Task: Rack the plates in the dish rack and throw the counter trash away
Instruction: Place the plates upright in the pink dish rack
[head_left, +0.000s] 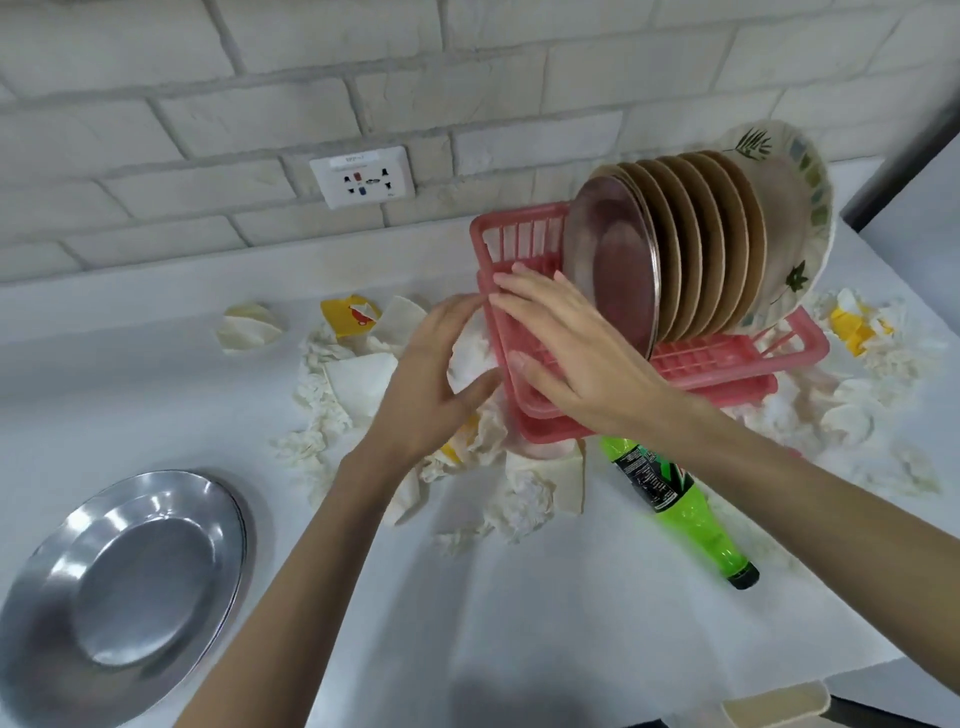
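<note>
My right hand (576, 353) rests spread-fingered on the pink plastic dish rack (727, 359); my left hand (431, 379) is just left of it, grip I cannot tell.

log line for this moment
left hand: at pink rack end, grip unclear | right hand: flat on rack | steel plate: on counter, unracked

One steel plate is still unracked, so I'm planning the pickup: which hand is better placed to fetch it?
Left, probably. The steel plate lies at the near left, closer to the left hand. The right hand lies across the pink dish rack, farther away, and would have to cross over.
</note>
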